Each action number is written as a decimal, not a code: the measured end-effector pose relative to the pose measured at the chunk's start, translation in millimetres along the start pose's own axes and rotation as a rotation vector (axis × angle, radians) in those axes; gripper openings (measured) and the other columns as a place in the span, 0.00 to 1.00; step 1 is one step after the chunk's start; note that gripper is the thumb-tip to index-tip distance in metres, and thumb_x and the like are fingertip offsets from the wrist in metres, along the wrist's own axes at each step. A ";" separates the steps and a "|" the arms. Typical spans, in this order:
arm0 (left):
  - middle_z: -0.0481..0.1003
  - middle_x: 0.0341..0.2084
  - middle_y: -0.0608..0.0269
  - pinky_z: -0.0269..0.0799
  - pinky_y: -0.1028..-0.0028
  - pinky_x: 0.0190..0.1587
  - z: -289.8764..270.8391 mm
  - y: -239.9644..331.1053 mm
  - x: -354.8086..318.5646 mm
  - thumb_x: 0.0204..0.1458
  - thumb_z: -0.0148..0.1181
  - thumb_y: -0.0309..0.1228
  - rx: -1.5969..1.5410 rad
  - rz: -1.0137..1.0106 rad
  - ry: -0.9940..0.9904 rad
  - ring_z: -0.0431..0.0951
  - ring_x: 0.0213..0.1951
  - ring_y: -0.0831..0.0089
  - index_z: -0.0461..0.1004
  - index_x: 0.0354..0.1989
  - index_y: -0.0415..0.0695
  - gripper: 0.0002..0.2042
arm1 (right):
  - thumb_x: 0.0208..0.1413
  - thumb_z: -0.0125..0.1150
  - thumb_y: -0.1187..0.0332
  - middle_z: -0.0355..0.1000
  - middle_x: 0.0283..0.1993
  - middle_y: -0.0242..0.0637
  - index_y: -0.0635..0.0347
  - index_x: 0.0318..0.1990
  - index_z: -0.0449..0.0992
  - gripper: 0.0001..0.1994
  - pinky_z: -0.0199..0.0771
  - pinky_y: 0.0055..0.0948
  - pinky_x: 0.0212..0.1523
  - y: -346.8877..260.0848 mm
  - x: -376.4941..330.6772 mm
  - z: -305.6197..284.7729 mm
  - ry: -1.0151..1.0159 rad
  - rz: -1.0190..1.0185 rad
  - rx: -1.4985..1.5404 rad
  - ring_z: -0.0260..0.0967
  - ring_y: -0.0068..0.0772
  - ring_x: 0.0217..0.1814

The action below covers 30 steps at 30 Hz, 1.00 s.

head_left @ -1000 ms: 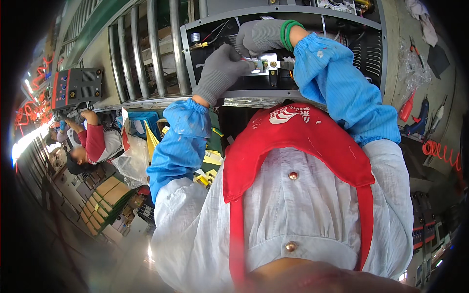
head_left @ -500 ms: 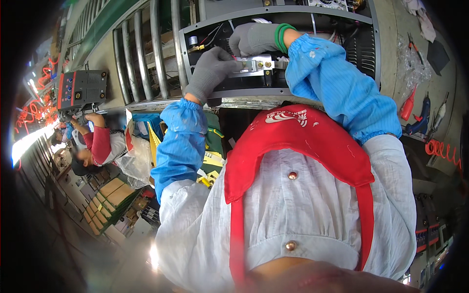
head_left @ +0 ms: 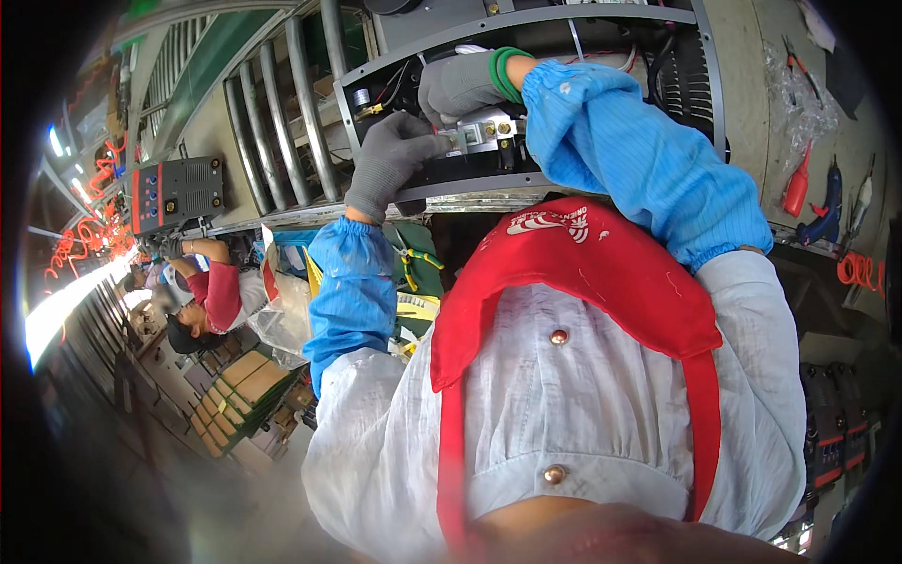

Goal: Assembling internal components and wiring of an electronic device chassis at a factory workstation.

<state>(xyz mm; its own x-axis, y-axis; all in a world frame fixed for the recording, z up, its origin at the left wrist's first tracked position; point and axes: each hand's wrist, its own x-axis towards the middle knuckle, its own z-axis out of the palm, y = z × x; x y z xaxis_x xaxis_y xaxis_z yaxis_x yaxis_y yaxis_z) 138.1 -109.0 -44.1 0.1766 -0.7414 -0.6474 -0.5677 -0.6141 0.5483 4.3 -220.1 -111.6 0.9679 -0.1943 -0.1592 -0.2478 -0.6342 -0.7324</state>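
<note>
Case: open metal machine case, wires and metal bracket inside.
Left hand: gloved, fingers pinched at bracket's left end.
Right hand: gloved, curled over bracket; grip unclear.

Two gray-gloved hands: left hand, right hand. Two blue sleeve covers. One open metal chassis. One red apron. One co-worker. One red screwdriver. One blue glue gun.

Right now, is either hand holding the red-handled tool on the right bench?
No: the red-handled tool lies untouched; the left hand and right hand work inside the open metal chassis.
</note>
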 end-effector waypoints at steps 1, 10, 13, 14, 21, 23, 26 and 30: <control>0.74 0.21 0.67 0.65 0.79 0.25 0.7 0.6 0.3 0.40 0.73 0.35 0.001 0.004 0.007 0.71 0.22 0.81 0.75 0.30 0.40 0.15 | 0.39 0.59 0.72 0.78 0.31 0.40 0.56 0.35 0.83 0.13 0.73 0.35 0.36 2.5 1.0 0.1 -0.004 -0.010 -0.037 0.74 0.35 0.32; 0.73 0.22 0.66 0.68 0.79 0.25 22.1 4.9 0.2 0.45 0.70 0.34 0.068 0.042 -0.004 0.70 0.22 0.81 0.73 0.34 0.36 0.16 | 0.40 0.62 0.67 0.77 0.26 0.44 0.59 0.32 0.83 0.10 0.73 0.42 0.29 20.3 23.5 6.9 -0.164 -0.050 -0.351 0.73 0.45 0.27; 0.72 0.22 0.66 0.67 0.79 0.25 22.8 1.5 -2.1 0.45 0.70 0.34 0.084 0.034 0.006 0.70 0.22 0.81 0.73 0.34 0.35 0.16 | 0.40 0.63 0.66 0.77 0.28 0.46 0.59 0.33 0.83 0.11 0.74 0.42 0.32 10.8 27.0 5.8 -0.239 -0.001 -0.312 0.75 0.47 0.30; 0.72 0.22 0.66 0.67 0.79 0.24 23.2 -0.1 -1.7 0.45 0.70 0.34 0.089 0.039 0.012 0.70 0.21 0.81 0.73 0.34 0.35 0.16 | 0.40 0.64 0.66 0.78 0.29 0.46 0.60 0.33 0.83 0.12 0.75 0.42 0.33 17.9 32.9 12.1 -0.241 0.044 -0.231 0.75 0.47 0.31; 0.73 0.23 0.67 0.65 0.79 0.25 17.3 -3.1 3.9 0.45 0.69 0.35 0.111 0.135 0.011 0.69 0.22 0.81 0.74 0.38 0.35 0.17 | 0.44 0.62 0.64 0.79 0.34 0.45 0.59 0.35 0.83 0.12 0.76 0.42 0.38 -12.7 7.6 -8.2 -0.155 0.119 -0.418 0.77 0.45 0.38; 0.74 0.24 0.67 0.65 0.79 0.26 14.4 -17.4 17.8 0.46 0.67 0.34 0.151 0.262 -0.009 0.69 0.23 0.81 0.74 0.41 0.35 0.18 | 0.45 0.59 0.62 0.79 0.33 0.45 0.58 0.34 0.83 0.13 0.75 0.42 0.37 -30.6 -7.9 -14.3 -0.027 0.185 -0.212 0.77 0.45 0.37; 0.79 0.31 0.52 0.72 0.68 0.38 13.6 -2.7 9.0 0.42 0.68 0.39 0.171 0.219 -0.005 0.77 0.33 0.69 0.75 0.39 0.30 0.23 | 0.46 0.57 0.57 0.77 0.25 0.44 0.57 0.30 0.83 0.15 0.74 0.44 0.34 -59.6 -53.3 -16.9 0.332 0.192 -0.155 0.77 0.46 0.31; 0.76 0.28 0.62 0.68 0.78 0.30 28.6 0.4 -8.6 0.47 0.62 0.28 -0.182 0.296 -0.062 0.73 0.27 0.79 0.74 0.39 0.36 0.12 | 0.52 0.58 0.63 0.76 0.40 0.44 0.59 0.42 0.79 0.13 0.74 0.41 0.37 -82.0 -145.8 -9.9 0.832 0.117 -0.109 0.75 0.46 0.35</control>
<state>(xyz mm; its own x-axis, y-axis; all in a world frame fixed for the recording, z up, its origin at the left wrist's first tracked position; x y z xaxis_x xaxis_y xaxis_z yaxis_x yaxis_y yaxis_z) 113.4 -95.1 -53.5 -0.0268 -0.8799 -0.4744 -0.4333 -0.4175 0.7987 -116.9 -147.2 -21.8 0.6007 -0.7236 0.3399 -0.3888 -0.6359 -0.6666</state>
